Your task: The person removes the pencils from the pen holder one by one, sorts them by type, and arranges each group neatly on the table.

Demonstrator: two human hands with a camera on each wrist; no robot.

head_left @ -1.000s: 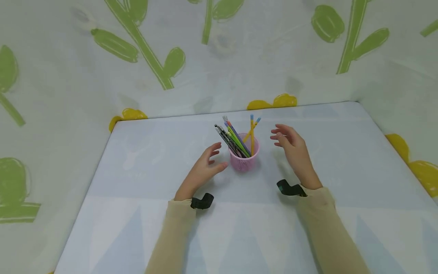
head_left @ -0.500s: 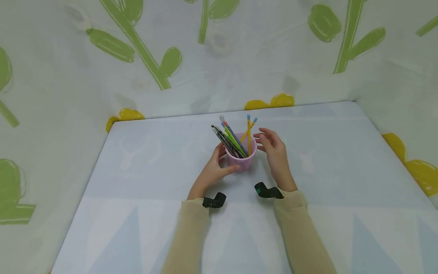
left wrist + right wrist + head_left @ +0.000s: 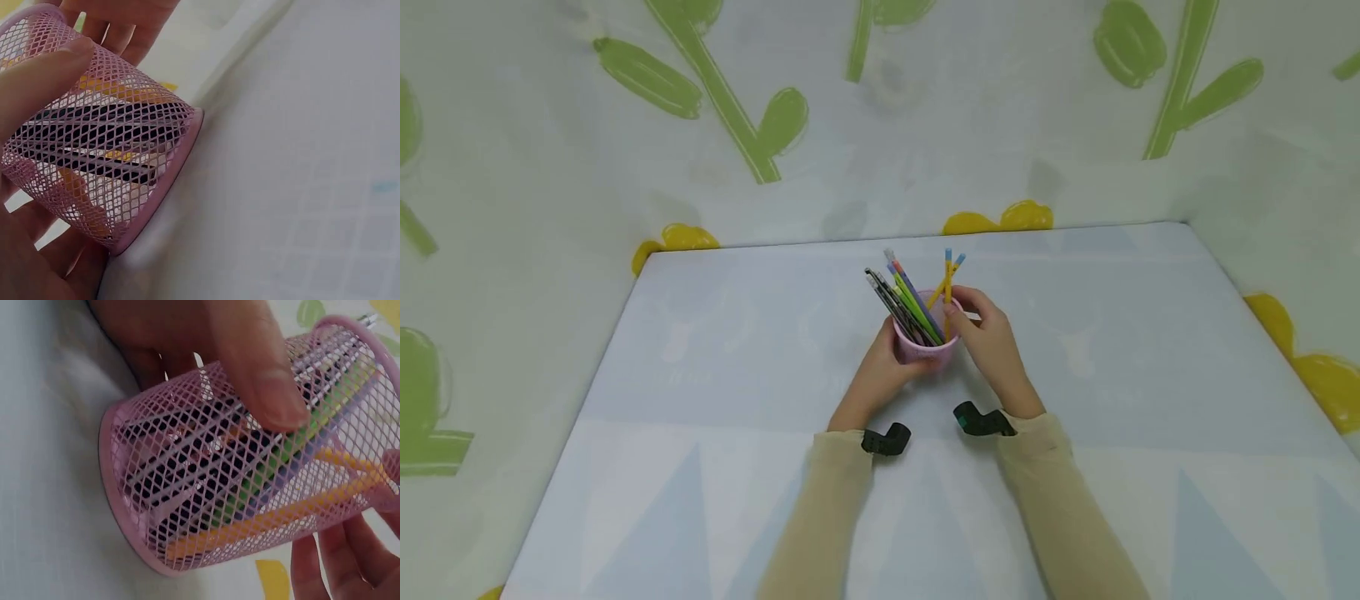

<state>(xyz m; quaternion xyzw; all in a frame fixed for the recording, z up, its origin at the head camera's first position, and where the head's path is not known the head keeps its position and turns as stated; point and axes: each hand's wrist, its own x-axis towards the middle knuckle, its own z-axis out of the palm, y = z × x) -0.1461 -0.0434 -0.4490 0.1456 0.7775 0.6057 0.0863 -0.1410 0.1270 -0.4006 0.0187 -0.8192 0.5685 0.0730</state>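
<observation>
A pink mesh pencil cup (image 3: 913,353) stands upright on the table, holding black-patterned pencils (image 3: 889,298), green ones and a purple one leaning left. Two yellow pencils (image 3: 948,268) with blue ends cross at its right side. My left hand (image 3: 877,377) grips the cup from the left, its thumb across the mesh front, as the left wrist view shows up close. At the right rim, my right hand (image 3: 997,343) pinches the more upright yellow pencil between thumb and forefinger. Its other fingers (image 3: 340,562) sit behind the cup in the right wrist view.
The white and pale-blue table (image 3: 700,392) reaches back to a wall (image 3: 910,158) with green plant prints. Yellow shapes (image 3: 1000,218) show along the table's far edge. Each wrist wears a small black camera mount (image 3: 886,439).
Both hands have moved inward to the cup. The left fingers have closed round it, and the right thumb and forefinger have taken hold of a yellow pencil at the rim.
</observation>
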